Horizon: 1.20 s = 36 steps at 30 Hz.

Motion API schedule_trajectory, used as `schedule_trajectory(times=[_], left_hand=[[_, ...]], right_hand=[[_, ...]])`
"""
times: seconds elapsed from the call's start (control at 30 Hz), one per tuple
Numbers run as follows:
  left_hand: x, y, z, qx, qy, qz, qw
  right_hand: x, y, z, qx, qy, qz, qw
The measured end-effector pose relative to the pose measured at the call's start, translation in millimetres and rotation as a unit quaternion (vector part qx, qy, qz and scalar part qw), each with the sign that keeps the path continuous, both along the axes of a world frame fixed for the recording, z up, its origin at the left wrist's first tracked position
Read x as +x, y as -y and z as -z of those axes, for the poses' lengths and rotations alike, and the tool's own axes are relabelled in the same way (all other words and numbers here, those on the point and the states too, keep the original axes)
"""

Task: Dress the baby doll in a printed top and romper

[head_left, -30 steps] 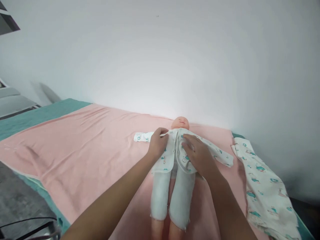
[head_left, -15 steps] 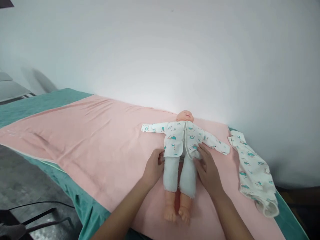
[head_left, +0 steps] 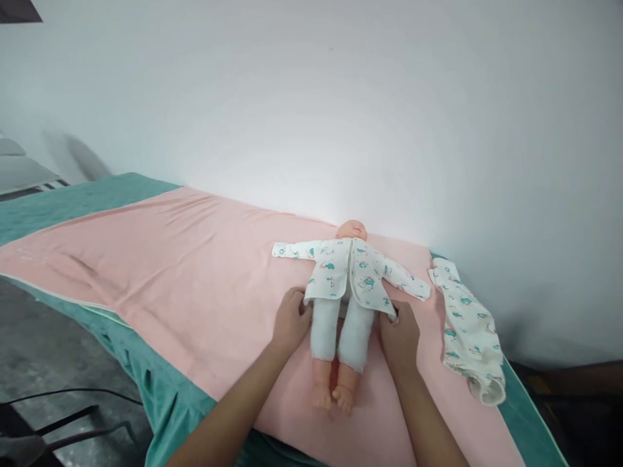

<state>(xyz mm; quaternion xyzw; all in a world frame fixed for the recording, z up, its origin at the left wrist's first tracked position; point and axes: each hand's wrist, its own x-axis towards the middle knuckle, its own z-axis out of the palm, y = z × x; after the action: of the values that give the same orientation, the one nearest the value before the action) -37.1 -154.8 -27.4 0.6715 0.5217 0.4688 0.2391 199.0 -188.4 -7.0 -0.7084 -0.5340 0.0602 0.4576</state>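
A baby doll [head_left: 324, 331] lies on its back on a pink blanket [head_left: 219, 285], head toward the wall and feet toward me. It wears a white printed baby shirt [head_left: 328, 267] with both sleeves spread; the front edges part below the chest. My left hand [head_left: 292, 321] is closed on the shirt's lower left corner, beside the doll's hip. On the other side my right hand [head_left: 402, 331] pinches the lower right corner and holds it out from the body. White soft cloth covers the doll's legs down to the bare shins.
White printed baby trousers [head_left: 470, 331] lie to the right at the blanket's edge. Under the blanket is a green cover [head_left: 126, 357] that hangs over the front edge. A white wall [head_left: 311, 117] rises behind. At lower left a black cable [head_left: 73, 391] runs above the grey floor.
My right hand has taken the shirt's lower right corner and drawn it outward and down, so that flap lies flatter. My left hand stays at its corner. The view has shifted slightly.
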Motion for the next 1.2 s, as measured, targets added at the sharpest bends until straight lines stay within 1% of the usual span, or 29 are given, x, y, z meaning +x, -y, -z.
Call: schedule_trajectory(times=[0.1,0.23,0.33,0.43,0.53,0.63,0.7,0.73,0.8,0.87,0.93,0.97,1.0,1.03,1.1,1.17,1.2], left_hand=[[-4,3,-0.5,0.011,0.031,-0.026,0.999],[-2,4,0.2,0.023,0.044,-0.026,0.998],[1,2,-0.1,0.071,0.046,-0.036,0.996],[6,-3,-3.7,0.13,0.003,-0.015,0.991],[12,-7,-11.2,0.198,-0.072,0.005,0.978],[18,-8,-18.3,0.271,-0.154,0.035,0.949],[20,-7,-20.1,0.293,-0.187,0.07,0.935],[20,-7,-19.9,0.293,-0.192,0.089,0.932],[18,-7,-18.2,0.267,-0.158,0.122,0.943],[13,-10,-16.5,0.2,-0.064,0.123,0.97],[9,-17,-16.6,0.089,0.072,0.08,0.99],[8,-22,-17.6,0.02,0.149,0.054,0.987],[7,-29,-19.2,-0.052,0.226,0.037,0.972],[7,-36,-21.4,-0.118,0.301,0.037,0.946],[11,-52,-27.1,-0.219,0.425,0.087,0.874],[19,-66,-33.3,-0.283,0.506,0.144,0.802],[24,-72,-36.1,-0.309,0.534,0.156,0.772]], right_hand=[[-1,9,2.9,0.043,0.054,-0.018,0.997],[-1,10,8.2,0.09,0.092,-0.036,0.991],[0,5,11.3,0.139,0.122,-0.055,0.981],[1,1,14.2,0.16,0.147,-0.093,0.972],[3,1,17.5,0.164,0.143,-0.127,0.968],[6,6,19.4,0.169,0.104,-0.141,0.97],[6,10,18.3,0.16,0.059,-0.14,0.975],[6,13,17.0,0.148,0.028,-0.136,0.979],[3,18,13.7,0.112,-0.051,-0.121,0.985],[2,22,10.3,0.078,-0.15,-0.103,0.98],[2,25,7.1,0.066,-0.259,-0.093,0.959],[2,25,5.2,0.071,-0.314,-0.095,0.942],[4,24,2.8,0.081,-0.366,-0.099,0.922],[5,21,0.0,0.096,-0.413,-0.105,0.899],[9,12,-7.2,0.106,-0.488,-0.121,0.858],[12,-4,-14.6,0.071,-0.544,-0.118,0.828],[13,-14,-17.6,0.04,-0.568,-0.109,0.815]])
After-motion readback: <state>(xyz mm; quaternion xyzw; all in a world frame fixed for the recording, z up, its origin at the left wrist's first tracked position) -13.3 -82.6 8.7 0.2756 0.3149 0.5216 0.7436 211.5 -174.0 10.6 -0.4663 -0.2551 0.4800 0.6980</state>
